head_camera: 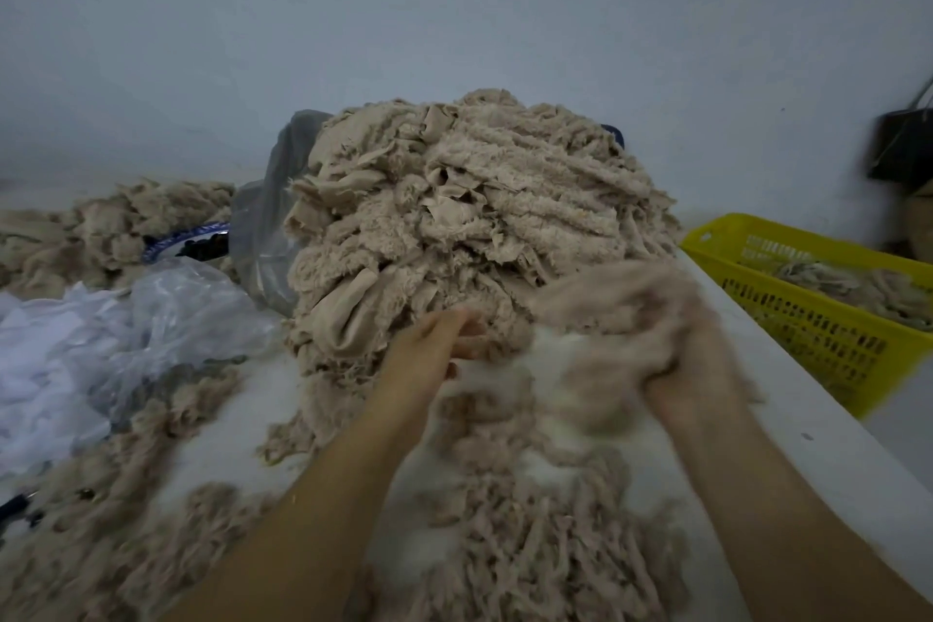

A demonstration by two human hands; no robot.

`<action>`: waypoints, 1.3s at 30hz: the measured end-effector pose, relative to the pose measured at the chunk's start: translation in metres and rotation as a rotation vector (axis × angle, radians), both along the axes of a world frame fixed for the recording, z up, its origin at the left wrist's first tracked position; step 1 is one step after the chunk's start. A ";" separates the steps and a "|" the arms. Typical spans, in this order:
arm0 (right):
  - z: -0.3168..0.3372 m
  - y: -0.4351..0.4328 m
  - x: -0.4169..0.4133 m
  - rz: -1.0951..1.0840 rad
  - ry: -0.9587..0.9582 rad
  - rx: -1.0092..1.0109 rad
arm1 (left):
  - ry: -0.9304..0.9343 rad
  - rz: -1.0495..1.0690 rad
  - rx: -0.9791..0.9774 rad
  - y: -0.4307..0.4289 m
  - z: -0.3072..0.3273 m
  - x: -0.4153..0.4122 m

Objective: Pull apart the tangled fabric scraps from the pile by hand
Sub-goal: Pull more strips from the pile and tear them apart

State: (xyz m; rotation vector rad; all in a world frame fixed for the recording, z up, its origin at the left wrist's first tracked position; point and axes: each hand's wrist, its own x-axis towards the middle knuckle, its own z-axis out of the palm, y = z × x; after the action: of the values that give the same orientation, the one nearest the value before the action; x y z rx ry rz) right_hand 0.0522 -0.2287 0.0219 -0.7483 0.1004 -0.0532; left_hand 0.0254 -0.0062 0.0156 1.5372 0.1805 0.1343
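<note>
Head view, in order of size. Largest: tall pile [479, 217] of beige fleecy fabric scraps, heaped mid-way along a white table [787, 444] and touching a grey plastic bag [272, 227] at its left flank. Next: loose scraps [530, 561], apparently already separated, spread over the near tabletop between and below 2 bare forearms. Further left: crumpled clear plastic [126, 333], with a 2nd beige heap [101, 227] behind. At right, just beside the table edge: yellow basket [818, 318], partly filled with similar scraps. Smaller: left hand [429, 354], fingers curled into the foot of the pile, tips hidden in fabric; pinching or merely pressing, cannot tell. Right hand [681, 369], blurred, clenched round a clump [616, 298] raised off the tabletop and apparently joined to the pile by trailing fibres. Step in hand, as judged: tearing 1 clump free of the tangle. To do well: anchor the pile low with the left hand, close to the join. Draw the clump sideways and toward the body, not upward, to avoid toppling the heap. Take small handfuls. Tease with short repeated tugs rather than 1 hard yank, given fleece's likely tendency to stretch, shed lint and drag neighbours along. Drop freed pieces onto the near spread, apart from the pile's foot, to prevent re-tangling.
</note>
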 end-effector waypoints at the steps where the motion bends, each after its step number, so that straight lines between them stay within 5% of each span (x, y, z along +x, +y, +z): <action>1: 0.000 -0.016 0.003 -0.078 -0.031 0.206 | -0.063 0.091 0.127 0.011 -0.002 0.001; 3: -0.012 -0.033 0.006 -0.146 0.012 0.385 | -0.197 0.303 0.367 0.030 -0.003 0.005; 5: -0.027 -0.026 0.010 -0.094 0.133 0.351 | -0.250 0.472 0.566 0.044 -0.004 0.010; 9: -0.024 0.002 0.008 0.093 0.177 0.112 | -0.030 0.491 0.636 0.061 0.004 0.021; 11: -0.022 0.014 0.004 0.171 0.163 -0.082 | -0.086 0.410 0.646 0.048 0.010 0.016; 15: -0.014 0.048 -0.013 0.501 0.085 -0.398 | -0.425 -0.118 0.789 -0.022 0.006 -0.007; 20: -0.006 0.051 -0.012 0.440 0.206 -0.201 | -0.419 -0.373 0.709 -0.052 0.002 -0.021; 23: -0.010 0.047 -0.011 0.333 0.211 -0.106 | -0.268 -0.514 0.602 -0.048 -0.004 -0.026; 26: -0.013 0.052 -0.005 0.241 0.069 -0.198 | -0.219 -0.179 0.499 -0.036 -0.002 -0.021; 28: -0.012 0.057 -0.004 0.174 -0.004 -0.486 | -0.239 0.049 0.431 -0.028 0.003 -0.013; 30: -0.015 0.059 -0.008 0.118 -0.203 -0.982 | -0.145 -0.007 0.335 -0.029 0.014 -0.006; 32: -0.018 0.066 -0.018 0.129 -0.531 -1.337 | 0.079 -0.066 0.013 -0.031 0.020 0.011; 35: -0.025 0.071 -0.023 0.196 -0.809 -1.553 | 0.278 -0.017 -0.533 -0.014 0.038 0.040; 39: -0.033 0.063 -0.022 0.260 -0.612 -1.475 | 0.253 0.103 -0.601 -0.007 0.049 0.045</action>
State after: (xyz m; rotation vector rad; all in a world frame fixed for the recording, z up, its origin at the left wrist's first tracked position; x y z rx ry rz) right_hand 0.0304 -0.1656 -0.0108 -2.1680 -0.7032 -0.1063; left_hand 0.0704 -0.0135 0.0645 0.9407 0.4576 -0.0353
